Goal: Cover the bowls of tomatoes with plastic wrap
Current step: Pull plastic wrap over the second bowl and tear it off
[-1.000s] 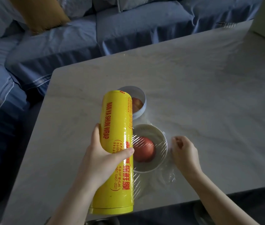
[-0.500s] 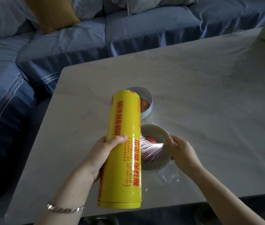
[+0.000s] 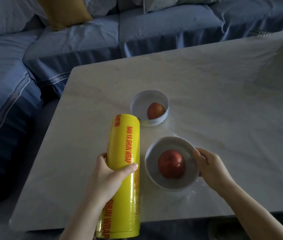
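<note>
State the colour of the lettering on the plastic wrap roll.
Red-orange lettering on the yellow plastic wrap roll; head view.

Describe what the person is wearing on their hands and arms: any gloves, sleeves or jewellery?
Nothing is worn that shows. The left hand and right hand are bare, with no gloves or rings. Both forearms are uncovered down to the frame's bottom edge, with no sleeve, watch or bracelet in view.

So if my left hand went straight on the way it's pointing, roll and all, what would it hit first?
Most likely the far bowl: the plastic wrap roll in your left hand ends right beside its rim. If the roll is held high, it may pass over.
</note>
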`<control>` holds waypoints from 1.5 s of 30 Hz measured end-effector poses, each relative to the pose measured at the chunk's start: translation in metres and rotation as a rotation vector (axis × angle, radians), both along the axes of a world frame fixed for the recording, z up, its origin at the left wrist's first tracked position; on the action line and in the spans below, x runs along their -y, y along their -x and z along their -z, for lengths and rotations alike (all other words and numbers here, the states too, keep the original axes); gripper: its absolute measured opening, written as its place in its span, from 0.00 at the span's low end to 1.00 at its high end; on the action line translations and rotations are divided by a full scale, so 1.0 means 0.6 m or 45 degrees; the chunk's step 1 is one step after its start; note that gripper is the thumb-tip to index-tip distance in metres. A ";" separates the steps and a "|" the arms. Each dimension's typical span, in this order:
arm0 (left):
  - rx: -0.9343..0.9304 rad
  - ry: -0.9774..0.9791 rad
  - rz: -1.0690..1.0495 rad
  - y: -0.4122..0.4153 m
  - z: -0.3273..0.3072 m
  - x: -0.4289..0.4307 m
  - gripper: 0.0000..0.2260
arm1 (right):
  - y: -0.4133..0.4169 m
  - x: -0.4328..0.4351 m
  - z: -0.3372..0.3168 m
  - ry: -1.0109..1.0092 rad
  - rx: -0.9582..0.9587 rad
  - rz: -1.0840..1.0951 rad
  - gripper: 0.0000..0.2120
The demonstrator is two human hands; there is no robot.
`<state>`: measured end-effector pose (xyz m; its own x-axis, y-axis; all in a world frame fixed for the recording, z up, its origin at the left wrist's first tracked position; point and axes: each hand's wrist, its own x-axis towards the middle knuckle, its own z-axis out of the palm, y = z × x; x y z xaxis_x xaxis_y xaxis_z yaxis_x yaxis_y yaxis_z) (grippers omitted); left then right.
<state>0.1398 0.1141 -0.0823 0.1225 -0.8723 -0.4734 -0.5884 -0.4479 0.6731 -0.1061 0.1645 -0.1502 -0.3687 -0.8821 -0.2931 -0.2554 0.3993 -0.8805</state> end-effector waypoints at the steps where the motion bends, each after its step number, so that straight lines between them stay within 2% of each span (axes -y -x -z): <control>1: 0.030 -0.001 0.007 0.000 0.005 -0.002 0.36 | 0.001 -0.003 -0.001 0.002 0.001 -0.009 0.13; 5: 0.305 0.022 0.101 0.006 0.013 0.002 0.46 | 0.005 -0.005 -0.010 0.017 -0.004 0.006 0.14; 11: 0.546 0.056 0.201 0.024 0.018 -0.004 0.47 | 0.026 -0.008 -0.012 -0.021 -0.099 -0.001 0.12; 13: 0.477 -0.030 0.210 0.018 0.021 0.005 0.46 | 0.032 -0.008 -0.017 -0.029 -0.121 -0.020 0.12; 15: 0.222 -0.139 0.165 0.009 0.019 0.019 0.47 | 0.037 -0.010 -0.022 -0.022 -0.148 -0.033 0.13; 17: 0.045 -0.138 0.133 0.007 0.013 0.024 0.44 | 0.041 -0.012 -0.025 -0.014 -0.130 -0.028 0.13; 23: 0.067 0.006 0.056 0.011 0.015 0.013 0.42 | 0.049 -0.016 -0.029 -0.022 -0.157 -0.033 0.13; 25: 0.082 0.022 0.042 0.005 0.020 0.008 0.41 | 0.053 -0.017 -0.029 -0.031 -0.244 -0.063 0.13; 27: 0.110 0.033 0.083 0.002 0.023 0.001 0.42 | 0.060 -0.016 -0.033 -0.104 -0.356 -0.128 0.15; 29: 0.102 0.009 0.106 0.002 0.027 -0.004 0.42 | 0.067 -0.015 -0.035 -0.173 -0.337 -0.172 0.16; 32: 0.068 -0.002 0.114 0.002 0.030 -0.002 0.42 | 0.064 -0.005 -0.050 -0.255 -0.467 -0.213 0.09; 34: 0.030 0.002 0.111 0.005 0.031 -0.001 0.42 | 0.045 0.016 -0.068 -0.151 -0.687 -0.115 0.15; 36: 0.009 0.013 0.123 0.006 0.029 -0.001 0.43 | 0.008 0.050 -0.093 0.144 -0.759 -0.104 0.18; 37: 0.005 0.020 0.134 0.005 0.029 -0.002 0.44 | -0.011 0.071 -0.098 0.250 -0.759 -0.177 0.17; 39: -0.029 0.037 0.137 0.003 0.032 -0.003 0.44 | -0.052 0.113 -0.098 0.285 -0.758 -0.434 0.19; 42: -0.129 0.054 0.120 -0.002 0.035 -0.004 0.41 | -0.101 0.163 -0.081 0.157 -0.830 -0.786 0.25; 45: -0.278 -0.035 0.021 -0.002 0.039 -0.004 0.36 | -0.117 0.188 -0.063 0.021 -0.677 -0.846 0.27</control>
